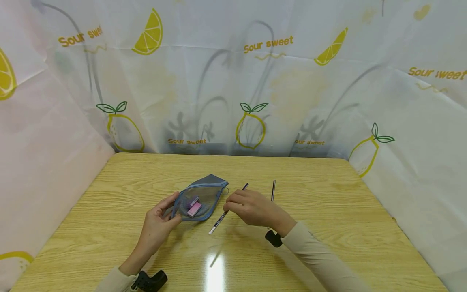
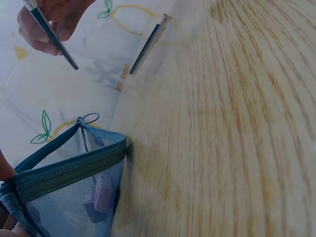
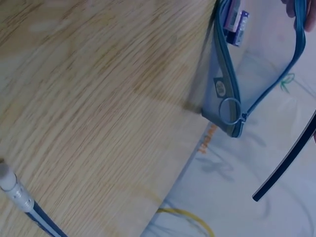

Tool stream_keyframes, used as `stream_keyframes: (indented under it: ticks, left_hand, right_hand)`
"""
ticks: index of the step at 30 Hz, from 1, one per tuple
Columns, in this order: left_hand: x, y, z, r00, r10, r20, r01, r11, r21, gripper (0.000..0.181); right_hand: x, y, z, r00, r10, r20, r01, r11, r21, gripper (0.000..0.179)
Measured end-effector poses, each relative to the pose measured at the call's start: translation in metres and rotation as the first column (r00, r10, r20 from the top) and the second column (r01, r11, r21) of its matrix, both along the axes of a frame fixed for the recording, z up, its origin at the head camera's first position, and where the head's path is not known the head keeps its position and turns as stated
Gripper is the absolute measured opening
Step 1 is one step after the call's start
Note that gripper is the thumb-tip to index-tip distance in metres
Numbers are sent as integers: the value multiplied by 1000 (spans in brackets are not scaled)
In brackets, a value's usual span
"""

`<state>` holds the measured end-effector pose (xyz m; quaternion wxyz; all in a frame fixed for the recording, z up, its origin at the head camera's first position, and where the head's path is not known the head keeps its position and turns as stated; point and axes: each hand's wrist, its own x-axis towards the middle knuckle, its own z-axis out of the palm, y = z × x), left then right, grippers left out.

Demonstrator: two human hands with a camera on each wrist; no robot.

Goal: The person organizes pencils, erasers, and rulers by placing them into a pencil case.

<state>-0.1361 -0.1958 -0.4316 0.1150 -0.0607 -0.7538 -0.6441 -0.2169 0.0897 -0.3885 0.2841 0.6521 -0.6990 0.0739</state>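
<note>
A blue mesh zipper pouch [image 1: 208, 194] stands unzipped on the table, its mouth spread wide. My left hand [image 1: 157, 227] grips the pouch's left end between thumb and fingers. Inside lie a pink eraser [image 1: 194, 209] and a smaller purple one [image 1: 193, 201]. Just right of the pouch, my right hand [image 1: 251, 207] pinches a dark pencil [image 1: 220, 219] above the table, its white eraser end pointing down toward me. A second dark pencil [image 1: 273, 190] lies on the table behind the right hand, partly hidden by it in the head view.
The wooden table [image 1: 310, 259] ends at a printed lemon curtain [image 1: 219, 81] at the back, with more curtain on both sides. A ring pull [image 3: 230, 110] hangs from the pouch's zipper. Each wrist wears a black camera strap [image 1: 151, 281].
</note>
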Motion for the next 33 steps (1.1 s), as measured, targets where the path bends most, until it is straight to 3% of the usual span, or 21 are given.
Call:
stream_keyframes:
  ticks: [14, 33]
  left_hand:
    - [2, 2, 1, 1000, 12, 1, -12, 1000, -3, 60]
    - [2, 4, 3, 1000, 3, -10, -3, 1000, 20, 58]
  right_hand:
    - [1, -18, -4, 999, 33, -33, -33, 999, 3, 29]
    - [1, -30, -10, 999, 36, -4, -36, 999, 10, 25]
